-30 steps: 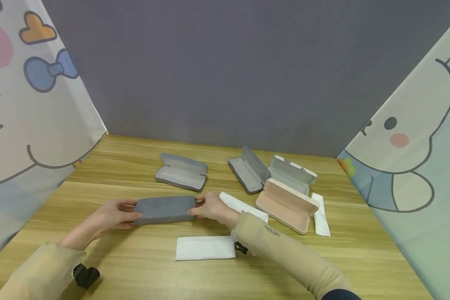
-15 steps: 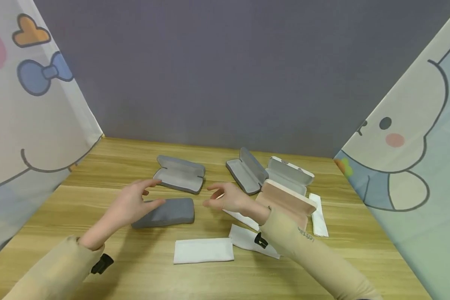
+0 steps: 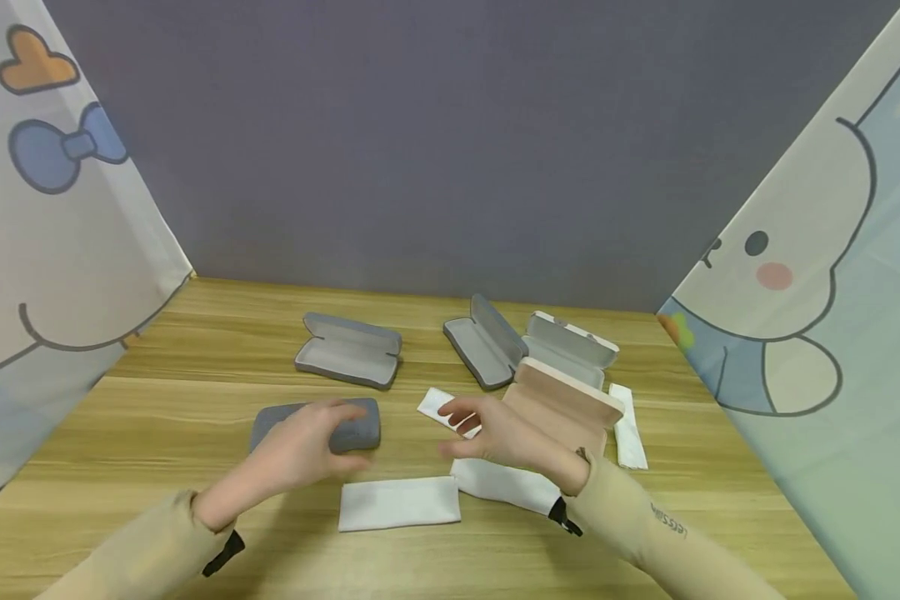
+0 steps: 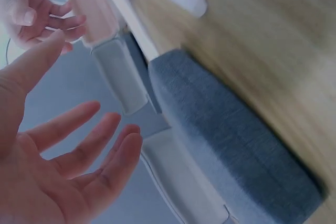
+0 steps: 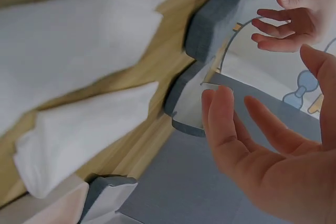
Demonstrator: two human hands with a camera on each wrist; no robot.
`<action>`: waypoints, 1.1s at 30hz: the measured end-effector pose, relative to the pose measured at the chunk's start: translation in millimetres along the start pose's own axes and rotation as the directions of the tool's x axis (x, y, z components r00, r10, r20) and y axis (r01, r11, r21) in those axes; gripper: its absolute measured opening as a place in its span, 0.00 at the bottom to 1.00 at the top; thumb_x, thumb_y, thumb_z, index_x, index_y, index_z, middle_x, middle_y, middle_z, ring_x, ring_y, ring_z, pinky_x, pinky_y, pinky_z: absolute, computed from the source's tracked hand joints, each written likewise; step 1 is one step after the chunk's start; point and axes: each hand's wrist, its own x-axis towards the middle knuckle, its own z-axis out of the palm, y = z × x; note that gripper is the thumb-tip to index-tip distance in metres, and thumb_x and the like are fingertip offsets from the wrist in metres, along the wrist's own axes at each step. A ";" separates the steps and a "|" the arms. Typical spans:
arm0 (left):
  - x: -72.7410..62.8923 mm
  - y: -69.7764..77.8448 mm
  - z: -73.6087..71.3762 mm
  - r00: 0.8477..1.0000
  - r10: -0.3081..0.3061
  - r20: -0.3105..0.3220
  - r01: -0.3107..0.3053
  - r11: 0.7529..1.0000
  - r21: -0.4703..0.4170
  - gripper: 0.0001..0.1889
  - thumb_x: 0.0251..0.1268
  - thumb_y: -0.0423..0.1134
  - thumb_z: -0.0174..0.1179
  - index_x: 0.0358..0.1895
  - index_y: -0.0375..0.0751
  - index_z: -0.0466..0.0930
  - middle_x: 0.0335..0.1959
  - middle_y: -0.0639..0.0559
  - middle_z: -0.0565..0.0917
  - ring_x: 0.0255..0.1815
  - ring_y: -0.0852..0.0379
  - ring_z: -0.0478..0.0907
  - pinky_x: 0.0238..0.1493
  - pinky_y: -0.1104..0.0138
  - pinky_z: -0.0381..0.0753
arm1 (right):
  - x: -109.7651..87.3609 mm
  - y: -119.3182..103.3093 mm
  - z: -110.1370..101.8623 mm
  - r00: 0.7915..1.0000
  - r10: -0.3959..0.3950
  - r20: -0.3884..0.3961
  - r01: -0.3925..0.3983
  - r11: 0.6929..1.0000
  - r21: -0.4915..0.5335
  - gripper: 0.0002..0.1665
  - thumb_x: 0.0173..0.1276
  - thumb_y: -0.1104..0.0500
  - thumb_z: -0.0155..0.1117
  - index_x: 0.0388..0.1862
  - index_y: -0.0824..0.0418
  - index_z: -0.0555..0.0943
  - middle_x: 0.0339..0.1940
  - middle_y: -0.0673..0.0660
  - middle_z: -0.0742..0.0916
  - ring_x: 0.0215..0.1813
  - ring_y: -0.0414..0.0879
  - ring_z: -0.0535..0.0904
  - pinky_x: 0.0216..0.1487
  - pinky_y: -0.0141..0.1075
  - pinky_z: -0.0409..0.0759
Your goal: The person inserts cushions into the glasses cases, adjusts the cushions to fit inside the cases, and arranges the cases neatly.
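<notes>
A closed grey glasses case (image 3: pixel 363 427) lies on the table at the left, its lid down. My left hand (image 3: pixel 307 446) is over its near side and hides part of it; the fingers are loosely bent and the palm is bare in the left wrist view, where the case (image 4: pixel 226 135) sits beside the fingertips. To the right, my right hand (image 3: pixel 506 435) hovers with nothing in it, thumb and fingers apart. Below and around it lie folded white cloths: one near the front middle (image 3: pixel 399 504), one under the wrist (image 3: pixel 498 483), and one partly behind the fingers (image 3: pixel 433 403).
Farther back stand open glasses cases: a grey one (image 3: pixel 348 360) at left, another grey one (image 3: pixel 483 352) in the middle, a white-lidded one (image 3: pixel 566 354), and a pink one (image 3: pixel 551 408) in front of it. Another white cloth (image 3: pixel 628 433) lies right. Printed curtains flank the table.
Both hands have let go of the closed grey case and lifted off it. The right hand has moved right, away from the case; the left has drawn inward over its near side.
</notes>
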 end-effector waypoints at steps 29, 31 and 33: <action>-26.3 -13.5 53.0 0.997 -0.016 0.070 0.002 0.980 0.198 0.24 0.40 0.47 0.77 0.42 0.39 0.85 0.36 0.52 0.80 0.37 0.53 0.77 0.32 0.60 0.81 | -27.3 32.3 53.9 0.996 -0.076 -0.049 0.050 0.911 -0.408 0.22 0.51 0.57 0.76 0.48 0.57 0.85 0.36 0.51 0.77 0.38 0.41 0.62 0.34 0.24 0.63; -26.1 -12.9 53.4 0.997 -0.018 0.070 0.003 0.979 0.206 0.24 0.40 0.47 0.77 0.42 0.40 0.85 0.36 0.53 0.80 0.36 0.55 0.76 0.31 0.63 0.80 | -27.0 33.1 54.5 0.995 -0.084 -0.054 0.054 0.907 -0.418 0.22 0.51 0.57 0.76 0.47 0.58 0.85 0.36 0.51 0.77 0.38 0.41 0.62 0.34 0.24 0.63; -25.4 -12.9 53.6 0.997 -0.016 0.069 0.002 0.979 0.206 0.22 0.39 0.47 0.77 0.40 0.41 0.85 0.35 0.54 0.79 0.34 0.57 0.74 0.28 0.66 0.78 | -26.9 33.4 54.8 0.994 -0.088 -0.058 0.056 0.902 -0.428 0.22 0.51 0.56 0.77 0.46 0.58 0.86 0.35 0.51 0.77 0.37 0.40 0.62 0.34 0.24 0.63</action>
